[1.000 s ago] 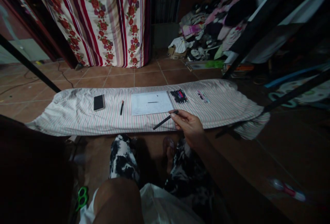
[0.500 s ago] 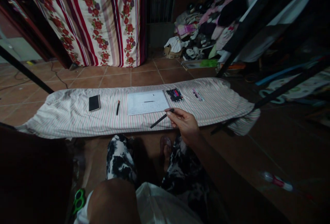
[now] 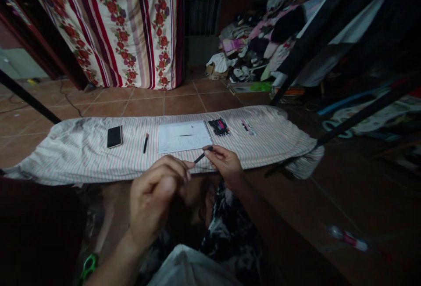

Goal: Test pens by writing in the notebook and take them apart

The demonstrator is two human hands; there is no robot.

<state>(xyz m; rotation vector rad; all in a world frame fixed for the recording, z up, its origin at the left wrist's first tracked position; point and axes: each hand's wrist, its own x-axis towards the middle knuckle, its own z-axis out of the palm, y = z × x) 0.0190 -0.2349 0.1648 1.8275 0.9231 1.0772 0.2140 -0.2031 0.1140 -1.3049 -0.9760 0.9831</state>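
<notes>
A slim black pen [image 3: 199,158] slants above the front edge of the cloth-covered surface. Its upper end is pinched in the fingertips of my right hand [image 3: 226,165]. At the lower end, the fingers of my left hand [image 3: 156,194] close round the tip and hide it. Just beyond both hands lies a spiral sketchbook [image 3: 173,141], open at a white page with a short dark line and faint marks. Right of its spiral, several dark pens [image 3: 219,126] lie in a cluster.
The striped cloth [image 3: 82,154] also carries a phone [image 3: 114,137], a dark marker with an orange-brown end [image 3: 145,143] and small pink and white items [image 3: 247,126]. Dark poles [image 3: 355,117] slant at both sides. Clothes [image 3: 256,36] are heaped behind; a bottle [image 3: 348,237] lies on the floor.
My left hand has come up from below and taken the pen's lower end. My right hand still holds the other end, slightly lower in view. The whole view has shifted a little.
</notes>
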